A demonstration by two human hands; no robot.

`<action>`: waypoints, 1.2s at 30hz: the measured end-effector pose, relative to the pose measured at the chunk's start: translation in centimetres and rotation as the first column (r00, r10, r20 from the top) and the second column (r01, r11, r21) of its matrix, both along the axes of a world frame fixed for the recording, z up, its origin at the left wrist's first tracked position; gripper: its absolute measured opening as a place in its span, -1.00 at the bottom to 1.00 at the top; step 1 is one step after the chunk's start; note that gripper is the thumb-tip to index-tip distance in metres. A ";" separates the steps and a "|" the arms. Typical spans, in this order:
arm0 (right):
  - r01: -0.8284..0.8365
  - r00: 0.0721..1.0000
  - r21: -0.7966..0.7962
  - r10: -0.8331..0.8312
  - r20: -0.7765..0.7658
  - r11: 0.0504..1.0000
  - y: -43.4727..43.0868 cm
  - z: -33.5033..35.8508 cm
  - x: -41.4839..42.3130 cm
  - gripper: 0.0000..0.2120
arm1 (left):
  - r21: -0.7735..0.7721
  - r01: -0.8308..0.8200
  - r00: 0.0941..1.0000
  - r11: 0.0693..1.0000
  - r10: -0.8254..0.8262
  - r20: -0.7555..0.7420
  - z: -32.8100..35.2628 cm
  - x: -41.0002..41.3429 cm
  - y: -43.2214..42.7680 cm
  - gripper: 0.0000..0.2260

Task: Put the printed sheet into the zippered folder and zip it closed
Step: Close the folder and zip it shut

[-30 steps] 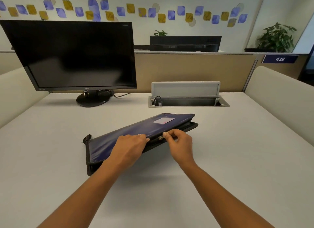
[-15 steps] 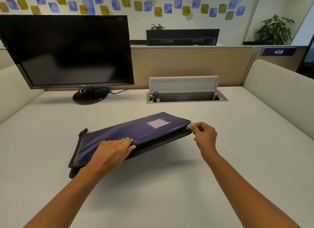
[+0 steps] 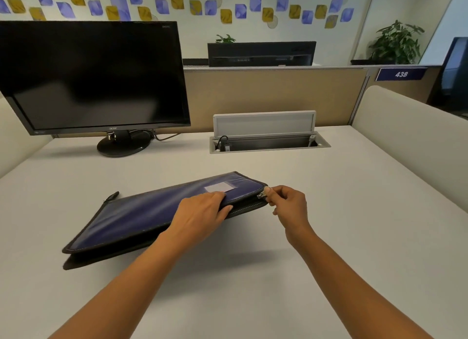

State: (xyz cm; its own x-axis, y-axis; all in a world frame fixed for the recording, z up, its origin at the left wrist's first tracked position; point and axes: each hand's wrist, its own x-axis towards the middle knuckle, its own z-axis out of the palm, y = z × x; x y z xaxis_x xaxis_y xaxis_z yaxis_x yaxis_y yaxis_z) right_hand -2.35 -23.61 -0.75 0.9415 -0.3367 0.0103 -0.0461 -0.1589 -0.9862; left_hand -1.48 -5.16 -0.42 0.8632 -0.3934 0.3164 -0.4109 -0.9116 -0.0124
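A dark blue zippered folder (image 3: 141, 214) with black edging and a small white label lies slantwise on the white desk (image 3: 354, 224). My left hand (image 3: 202, 212) rests flat on its top cover near the front edge, fingers straight. My right hand (image 3: 288, 204) pinches the metal zipper pull (image 3: 262, 194) at the folder's right corner. At the near left corner the folder's edges still gape apart. The printed sheet is not visible.
A black monitor (image 3: 93, 75) on a round stand sits at the back left. An open cable box (image 3: 268, 143) with a raised lid is set into the desk behind the folder. Padded dividers border both sides and a beige partition stands behind.
My right hand drew the zipper pull from the middle of the front edge to the folder's right corner. My left hand slid right along the cover, towards the label.
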 end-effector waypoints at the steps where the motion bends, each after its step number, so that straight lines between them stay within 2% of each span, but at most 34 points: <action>1: -0.021 1.000 0.005 0.021 0.006 1.000 0.3 0.2 -0.2 -0.84 | -0.003 0.006 1.000 1.000 -0.006 0.005 0.3 0.4 -0.8 -0.68; 7: -0.088 0.995 0.030 0.086 0.046 0.996 1.4 1.0 -1.0 -0.85 | 0.033 0.023 0.998 0.999 -0.025 0.064 1.7 0.7 -3.6 -0.68; 13: -0.090 0.995 0.035 0.088 0.050 0.995 1.4 0.9 -1.1 -0.85 | 0.060 0.092 0.951 0.994 -0.106 0.291 0.9 1.0 -2.3 -0.64; 18: -0.091 0.995 0.075 0.087 0.050 0.993 1.2 1.1 -0.9 -0.86 | 0.055 0.102 0.932 0.993 -0.114 0.343 1.6 0.8 -1.5 -0.68; 21: -0.087 0.996 0.109 0.084 0.034 0.990 1.2 1.2 -0.5 -0.87 | 0.014 0.162 0.932 0.987 -0.157 0.326 2.2 0.5 -1.0 -0.80; 29: -0.123 0.992 0.265 0.121 0.024 0.957 1.6 1.0 0.4 -0.89 | -0.032 0.192 0.941 0.981 -0.174 0.291 3.1 0.0 0.9 -0.56; 33: -0.167 0.986 0.317 0.152 0.072 0.934 2.5 2.1 0.1 -0.86 | -0.094 0.197 0.951 0.976 -0.168 0.259 4.1 0.3 1.5 -0.63; 36: -0.189 0.980 0.326 0.156 0.126 0.926 3.1 3.2 0.0 -0.88 | -0.188 0.179 0.959 0.966 -0.128 0.254 4.8 0.2 1.4 -0.56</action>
